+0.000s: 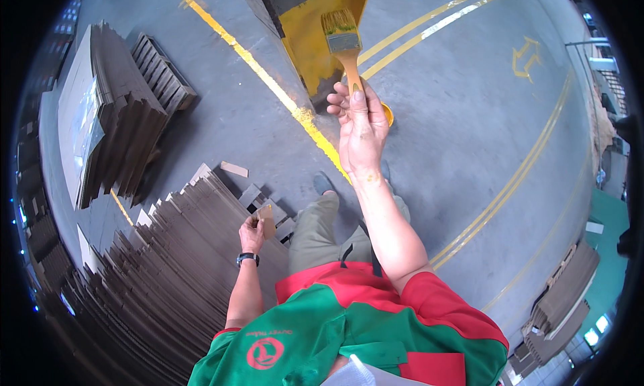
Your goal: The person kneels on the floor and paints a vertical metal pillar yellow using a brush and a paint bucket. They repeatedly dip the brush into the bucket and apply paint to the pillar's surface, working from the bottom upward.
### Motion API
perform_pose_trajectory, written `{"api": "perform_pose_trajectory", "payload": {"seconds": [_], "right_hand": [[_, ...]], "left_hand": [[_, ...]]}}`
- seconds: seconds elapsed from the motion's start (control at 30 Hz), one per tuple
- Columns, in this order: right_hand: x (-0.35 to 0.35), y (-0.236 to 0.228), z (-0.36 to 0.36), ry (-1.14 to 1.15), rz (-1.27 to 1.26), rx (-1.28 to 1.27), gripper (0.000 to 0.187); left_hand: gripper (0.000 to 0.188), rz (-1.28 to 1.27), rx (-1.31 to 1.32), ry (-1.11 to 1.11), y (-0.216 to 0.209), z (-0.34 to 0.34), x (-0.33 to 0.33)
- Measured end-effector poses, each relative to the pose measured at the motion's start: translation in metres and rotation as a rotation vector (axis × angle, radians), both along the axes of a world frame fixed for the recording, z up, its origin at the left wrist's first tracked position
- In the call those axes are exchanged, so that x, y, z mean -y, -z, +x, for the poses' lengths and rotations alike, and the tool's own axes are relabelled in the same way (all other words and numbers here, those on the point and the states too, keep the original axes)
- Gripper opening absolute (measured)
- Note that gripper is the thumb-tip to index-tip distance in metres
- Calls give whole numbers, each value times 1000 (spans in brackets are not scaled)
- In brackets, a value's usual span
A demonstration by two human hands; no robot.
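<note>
My right hand is raised in front of me, closed round the wooden handle of a flat paintbrush. Its bristles point up and carry yellow paint. Behind the brush stands a column with yellow paint on its faces and dark grey patches low down. Just beyond my right wrist shows part of a yellow paint container on the floor; my hand hides the rest. Low on the left, my left hand pinches a small piece of brown cardboard, with a yellow mark on its upper edge.
Stacked cardboard sheets stand close on my left. Farther left, another cardboard stack leans by a wooden pallet. A yellow line crosses the grey floor to my feet. More cardboard lies at the far right.
</note>
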State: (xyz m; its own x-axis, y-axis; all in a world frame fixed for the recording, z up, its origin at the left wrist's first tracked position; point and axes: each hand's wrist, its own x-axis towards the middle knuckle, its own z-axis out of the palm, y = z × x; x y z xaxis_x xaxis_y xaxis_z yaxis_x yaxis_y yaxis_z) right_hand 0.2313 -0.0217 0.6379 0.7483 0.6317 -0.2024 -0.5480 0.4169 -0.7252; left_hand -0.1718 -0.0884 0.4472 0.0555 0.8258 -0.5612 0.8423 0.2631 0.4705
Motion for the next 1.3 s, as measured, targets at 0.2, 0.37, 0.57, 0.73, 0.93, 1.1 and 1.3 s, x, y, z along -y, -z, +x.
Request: {"api": "perform_pose_trajectory", "payload": {"seconds": [0.2, 0.37, 0.57, 0.73, 0.93, 1.1, 1.3], "right_hand": [[4, 0, -2, -61, 10, 68, 35], [2, -5, -9, -122, 9, 37, 28], [4, 2, 4, 32, -240, 297, 24], [-5, 25, 16, 40, -171, 353, 24], [-42, 89, 25, -88, -270, 208, 18], [-21, 122, 53, -32, -697, 665, 31], [-35, 68, 54, -196, -861, 771, 28]], "left_hand": [[26, -13, 10, -41, -2, -17, 5], [26, -36, -40, -27, 6, -44, 19], [24, 70, 175, -175, 15, -61, 25], [18, 129, 563, -539, -13, -46, 0], [18, -115, 973, -811, -29, 1, -50], [19, -333, 917, -692, -16, 37, -94], [15, -348, 812, -533, -19, 61, -142]]}}
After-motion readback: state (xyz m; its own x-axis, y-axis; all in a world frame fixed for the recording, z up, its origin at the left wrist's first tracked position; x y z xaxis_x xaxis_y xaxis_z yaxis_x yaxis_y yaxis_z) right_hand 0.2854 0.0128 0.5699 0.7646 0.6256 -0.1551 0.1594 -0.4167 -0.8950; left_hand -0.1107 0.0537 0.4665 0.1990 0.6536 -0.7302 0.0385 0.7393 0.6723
